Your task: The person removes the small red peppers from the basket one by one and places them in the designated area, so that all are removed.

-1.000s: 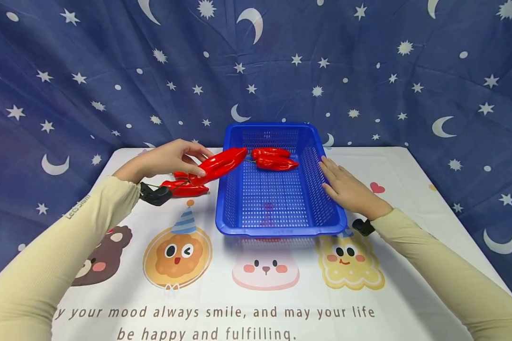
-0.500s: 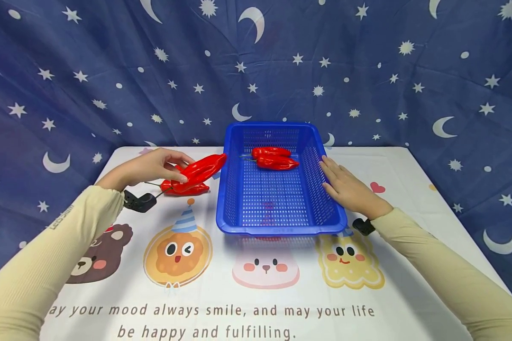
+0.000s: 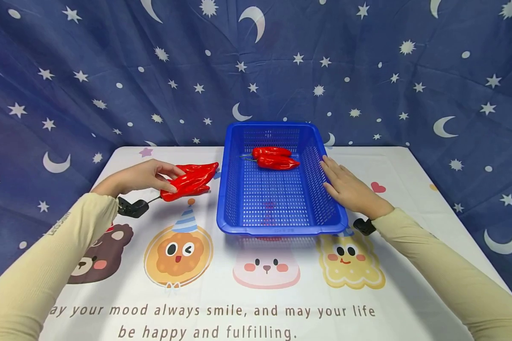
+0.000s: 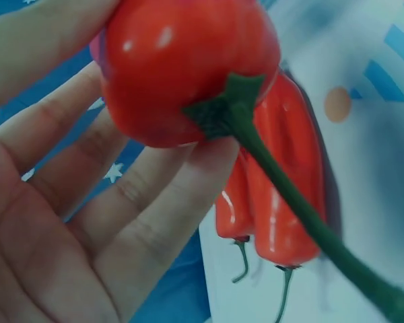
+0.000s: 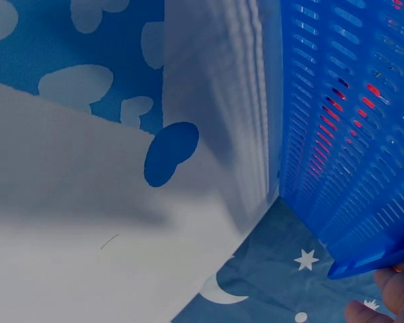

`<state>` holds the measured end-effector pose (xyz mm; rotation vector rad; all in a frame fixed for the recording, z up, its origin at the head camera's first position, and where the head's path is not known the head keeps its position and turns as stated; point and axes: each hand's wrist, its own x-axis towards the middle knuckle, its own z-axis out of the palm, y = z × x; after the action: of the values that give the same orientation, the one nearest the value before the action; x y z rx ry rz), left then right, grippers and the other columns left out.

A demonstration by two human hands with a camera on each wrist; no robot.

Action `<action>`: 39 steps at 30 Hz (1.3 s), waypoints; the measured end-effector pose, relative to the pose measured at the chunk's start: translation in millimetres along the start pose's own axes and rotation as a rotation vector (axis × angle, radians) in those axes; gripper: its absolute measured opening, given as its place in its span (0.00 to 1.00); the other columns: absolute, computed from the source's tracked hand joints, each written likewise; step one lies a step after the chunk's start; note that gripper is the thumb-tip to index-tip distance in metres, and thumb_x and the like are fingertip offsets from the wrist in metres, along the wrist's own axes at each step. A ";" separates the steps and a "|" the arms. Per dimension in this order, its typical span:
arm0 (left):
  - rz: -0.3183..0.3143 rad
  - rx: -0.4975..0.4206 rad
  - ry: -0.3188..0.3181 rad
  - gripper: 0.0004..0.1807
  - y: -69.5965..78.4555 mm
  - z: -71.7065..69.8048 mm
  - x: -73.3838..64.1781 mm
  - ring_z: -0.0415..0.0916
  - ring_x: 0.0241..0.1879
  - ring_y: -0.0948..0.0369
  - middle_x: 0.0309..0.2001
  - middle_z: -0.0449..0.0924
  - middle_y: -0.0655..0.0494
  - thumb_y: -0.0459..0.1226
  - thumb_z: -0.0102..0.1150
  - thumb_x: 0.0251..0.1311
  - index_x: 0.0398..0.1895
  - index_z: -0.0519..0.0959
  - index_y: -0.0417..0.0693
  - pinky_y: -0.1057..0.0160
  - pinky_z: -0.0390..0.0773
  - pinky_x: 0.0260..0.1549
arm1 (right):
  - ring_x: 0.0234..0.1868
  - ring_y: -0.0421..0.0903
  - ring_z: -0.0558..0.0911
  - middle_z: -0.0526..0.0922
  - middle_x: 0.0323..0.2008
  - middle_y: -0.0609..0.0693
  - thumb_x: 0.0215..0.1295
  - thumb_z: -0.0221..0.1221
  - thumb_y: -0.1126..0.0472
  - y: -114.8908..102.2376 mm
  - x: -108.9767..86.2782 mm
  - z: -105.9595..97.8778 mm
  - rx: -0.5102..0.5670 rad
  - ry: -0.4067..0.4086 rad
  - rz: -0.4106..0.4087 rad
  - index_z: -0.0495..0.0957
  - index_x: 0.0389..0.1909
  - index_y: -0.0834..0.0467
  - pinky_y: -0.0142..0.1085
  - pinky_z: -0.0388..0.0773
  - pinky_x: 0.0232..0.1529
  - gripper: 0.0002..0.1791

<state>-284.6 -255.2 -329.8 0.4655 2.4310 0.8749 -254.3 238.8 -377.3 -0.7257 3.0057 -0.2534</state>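
- Brown lettering (image 3: 224,311) on the white-clothed counter (image 3: 414,199) reads "ay your mood always smile, and may your life be happy and fulfilling.", its start cut off by my left sleeve.
- The print on my long cream left sleeve (image 3: 74,237) is too small to read surely; so are the marks on the near rim of the rectangular blue plastic mesh basket (image 3: 277,231).
- My left arm reaches forward from the lower left; my left grip (image 3: 141,175) pinches a long, glossy red pepper (image 3: 192,182) between thumb and fingers.
- My right arm comes in from the lower right; my right grip (image 3: 352,187) rests against the basket's right side, fingers straight.
- The held pepper is left of the basket, its long axis slanting: green stem near and left, tip far and right.
- Two more red peppers (image 4: 287,195) lie by it; whether it touches them I cannot tell.
- Inside the basket, two red peppers (image 3: 278,163) lie side by side, stems left, tips right.
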 end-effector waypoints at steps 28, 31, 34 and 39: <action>-0.060 0.012 -0.087 0.27 -50.7 13.3 18.9 0.73 0.47 0.54 0.50 0.76 0.39 0.38 0.64 0.55 0.57 0.72 0.35 0.66 0.78 0.40 | 0.75 0.60 0.43 0.40 0.74 0.62 0.73 0.40 0.53 1.8 -1.5 3.1 0.003 -0.003 0.011 0.41 0.73 0.66 0.57 0.43 0.72 0.35; -0.071 0.012 -0.103 0.28 -52.0 14.1 21.7 0.72 0.48 0.53 0.51 0.75 0.38 0.38 0.64 0.55 0.57 0.72 0.35 0.65 0.78 0.39 | 0.75 0.60 0.43 0.40 0.74 0.62 0.73 0.40 0.53 1.7 -1.6 3.2 0.005 -0.001 0.012 0.41 0.72 0.66 0.57 0.43 0.72 0.35; -0.087 0.013 -0.123 0.28 -52.5 15.2 24.8 0.71 0.48 0.52 0.51 0.75 0.37 0.39 0.65 0.55 0.58 0.72 0.35 0.65 0.78 0.39 | 0.75 0.60 0.43 0.40 0.74 0.62 0.73 0.40 0.53 1.7 -1.7 3.3 0.006 -0.001 0.013 0.41 0.72 0.66 0.57 0.43 0.72 0.35; -0.109 0.019 -0.141 0.28 -51.9 17.5 28.0 0.71 0.47 0.54 0.51 0.76 0.39 0.39 0.65 0.55 0.58 0.72 0.36 0.66 0.77 0.39 | 0.74 0.60 0.44 0.41 0.74 0.62 0.73 0.40 0.53 1.9 -1.0 3.7 0.000 0.004 0.009 0.41 0.73 0.65 0.57 0.44 0.72 0.35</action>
<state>-304.7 -271.5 -385.5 0.3842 2.3142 0.7482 -253.9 240.4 -381.3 -0.7128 3.0117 -0.2546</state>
